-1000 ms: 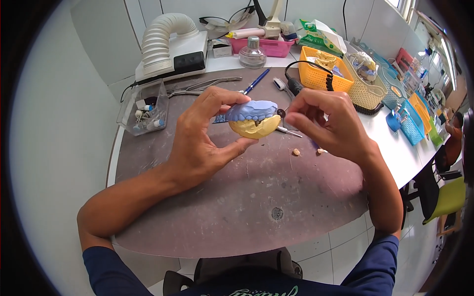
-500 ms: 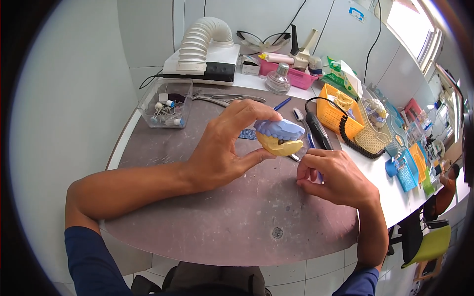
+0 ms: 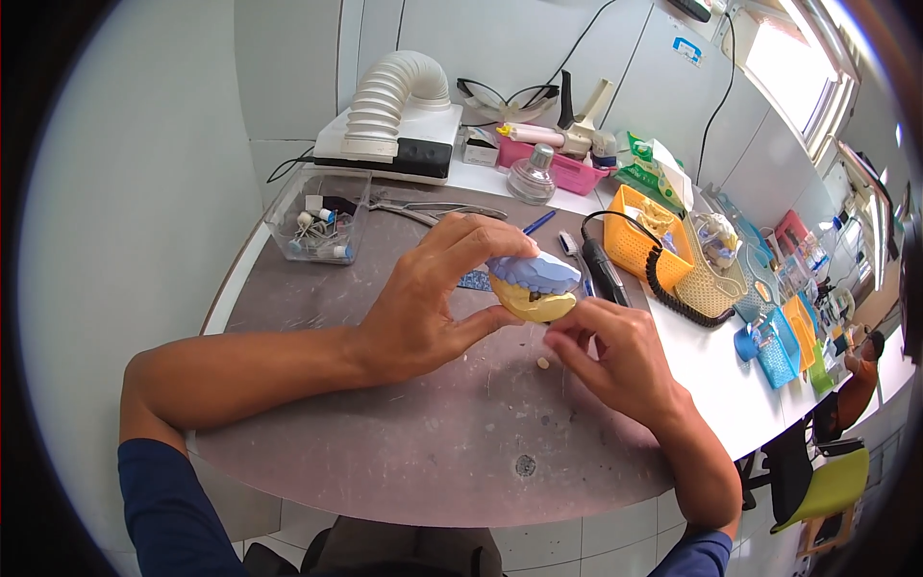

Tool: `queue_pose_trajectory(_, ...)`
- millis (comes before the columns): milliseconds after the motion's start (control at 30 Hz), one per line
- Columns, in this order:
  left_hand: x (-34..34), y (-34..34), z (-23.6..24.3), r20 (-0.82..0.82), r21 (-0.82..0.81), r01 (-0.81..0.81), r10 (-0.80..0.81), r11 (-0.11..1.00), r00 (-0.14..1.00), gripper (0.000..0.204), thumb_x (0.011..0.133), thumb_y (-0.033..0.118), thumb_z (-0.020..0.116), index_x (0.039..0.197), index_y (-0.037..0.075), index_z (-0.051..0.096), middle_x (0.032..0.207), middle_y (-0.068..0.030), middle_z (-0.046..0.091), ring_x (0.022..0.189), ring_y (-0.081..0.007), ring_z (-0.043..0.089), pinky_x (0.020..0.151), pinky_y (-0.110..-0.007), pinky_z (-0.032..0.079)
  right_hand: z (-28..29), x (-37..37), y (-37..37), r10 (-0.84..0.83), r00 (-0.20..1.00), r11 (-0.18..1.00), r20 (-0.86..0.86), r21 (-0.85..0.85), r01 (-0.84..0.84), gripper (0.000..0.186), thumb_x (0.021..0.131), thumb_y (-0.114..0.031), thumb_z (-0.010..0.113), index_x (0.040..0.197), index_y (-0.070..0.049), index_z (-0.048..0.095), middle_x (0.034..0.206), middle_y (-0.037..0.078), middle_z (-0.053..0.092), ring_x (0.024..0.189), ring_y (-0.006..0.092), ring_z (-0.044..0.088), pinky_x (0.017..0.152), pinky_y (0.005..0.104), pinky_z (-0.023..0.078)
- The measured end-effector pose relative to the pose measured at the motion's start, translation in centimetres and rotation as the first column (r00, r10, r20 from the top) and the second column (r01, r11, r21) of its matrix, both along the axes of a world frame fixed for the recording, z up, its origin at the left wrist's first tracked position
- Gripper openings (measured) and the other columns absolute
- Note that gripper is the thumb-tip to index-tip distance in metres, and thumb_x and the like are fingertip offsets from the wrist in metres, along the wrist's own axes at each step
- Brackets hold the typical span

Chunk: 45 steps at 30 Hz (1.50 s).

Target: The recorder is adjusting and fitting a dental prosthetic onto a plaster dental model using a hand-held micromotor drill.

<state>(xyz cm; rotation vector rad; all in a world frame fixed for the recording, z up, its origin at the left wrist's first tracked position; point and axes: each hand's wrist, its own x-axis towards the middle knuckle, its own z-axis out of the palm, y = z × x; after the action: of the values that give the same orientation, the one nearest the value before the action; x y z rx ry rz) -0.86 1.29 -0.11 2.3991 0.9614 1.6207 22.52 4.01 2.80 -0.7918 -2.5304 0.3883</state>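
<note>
My left hand (image 3: 428, 303) grips a pair of dental casts, a blue upper cast (image 3: 534, 271) resting on a yellow lower cast (image 3: 531, 306), with a small dark piece between their teeth. My right hand (image 3: 615, 361) is just below and right of them, fingers curled together; what they hold, if anything, is hidden. A small beige piece (image 3: 543, 363) lies on the mat (image 3: 433, 452) under the casts. Behind the casts are a blue pen (image 3: 539, 220), a brush (image 3: 567, 244) and a dark rotary handpiece (image 3: 605, 274).
An extraction unit with a hose (image 3: 385, 144), a clear box of burs (image 3: 312, 236), metal pliers (image 3: 418, 213), a glass burner (image 3: 531, 175) and an orange basket (image 3: 642, 252) line the bench's back. A co-worker (image 3: 856, 389) and green chair (image 3: 832, 481) are at the right.
My right hand has dropped from beside the casts to below their right end, fingers now more curled. The view has shifted; the left hand still holds the casts.
</note>
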Motion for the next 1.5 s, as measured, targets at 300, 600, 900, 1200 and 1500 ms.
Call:
queue_pose_trajectory(300, 0.0, -0.2, 0.1, -0.039, -0.026, -0.01, 0.009, 1.0, 0.999, 0.055, 0.071, 0.009, 0.083, 0.119, 0.009, 0.055, 0.119, -0.0105, 0.06, 0.115, -0.0271, 0.056, 0.096, -0.039, 0.046, -0.6, 0.2, -0.2, -0.138, 0.928, 0.99, -0.347, -0.009, 0.144, 0.026, 0.089, -0.014, 0.068, 0.109, -0.001, 0.06, 0.078, 0.007, 0.068, 0.063, 0.0104, 0.06, 0.055, 0.0236, 0.046)
queue_pose_trajectory(600, 0.0, -0.2, 0.1, -0.071, 0.009, 0.001, 0.0, 1.0, 0.997, 0.054, 0.072, 0.014, 0.083, 0.119, 0.008, 0.056, 0.118, -0.0109, 0.061, 0.112, -0.0269, 0.057, 0.093, -0.039, 0.049, -1.0, -0.1, -0.4, -0.039, 0.942, 0.996, -0.335, 0.067, 0.065, 0.052, 0.082, -0.016, 0.078, 0.127, -0.004, 0.055, 0.087, 0.009, 0.071, 0.068, 0.0115, 0.062, 0.059, 0.0248, 0.05)
queue_pose_trajectory(900, -0.1, -0.3, 0.0, -0.08, -0.01, -0.021, 0.02, 1.0, 0.997, 0.06, 0.071, 0.014, 0.083, 0.124, 0.008, 0.056, 0.118, -0.0099, 0.06, 0.106, -0.0267, 0.058, 0.091, -0.038, 0.049, -1.5, -0.4, -0.3, -0.033, 0.931, 0.996, -0.363, 0.064, 0.06, 0.046, 0.082, -0.015, 0.076, 0.123, -0.003, 0.058, 0.087, 0.009, 0.072, 0.07, 0.0121, 0.065, 0.06, 0.0251, 0.051)
queue_pose_trajectory(1200, 0.2, -0.8, 0.2, -0.083, -0.048, -0.003, -0.001, 0.999, 0.997, 0.057, 0.073, 0.009, 0.08, 0.126, 0.012, 0.06, 0.113, -0.009, 0.057, 0.107, -0.0258, 0.056, 0.09, -0.038, 0.049, -1.6, -0.4, -0.1, -0.02, 0.94, 0.994, -0.341, 0.092, 0.054, 0.045, 0.082, -0.014, 0.077, 0.121, -0.003, 0.059, 0.084, 0.008, 0.071, 0.067, 0.0119, 0.065, 0.059, 0.0245, 0.051)
queue_pose_trajectory(1500, 0.1, -0.6, 0.0, -0.081, -0.062, 0.003, -0.008, 0.998, 0.997, 0.058, 0.073, 0.008, 0.08, 0.126, 0.011, 0.059, 0.115, -0.01, 0.055, 0.108, -0.026, 0.055, 0.092, -0.037, 0.048, -1.3, -0.5, 0.0, -0.01, 0.944, 0.992, -0.331, 0.118, 0.052, 0.044, 0.082, -0.014, 0.076, 0.121, -0.004, 0.06, 0.082, 0.007, 0.071, 0.066, 0.0121, 0.064, 0.059, 0.0252, 0.052)
